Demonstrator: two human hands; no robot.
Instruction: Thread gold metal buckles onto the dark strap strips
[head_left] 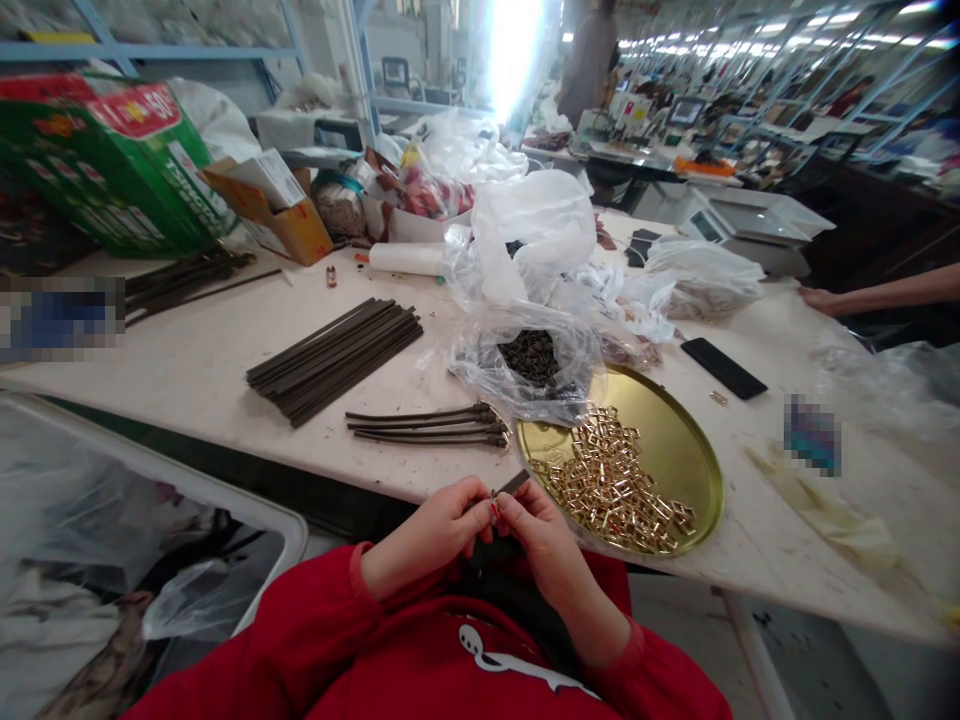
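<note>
Red sleeves [420, 650] lead to both hands, just short of the counter [187, 370] edge. The left hand [439, 528] and right hand [541, 545] meet, fingers pinched closed on one dark strip [514, 483] whose end pokes up between them. Just beyond sits a gold tray [701, 470] heaped with clips [615, 485]. A few loose strips [427, 425] lie left of it.
</note>
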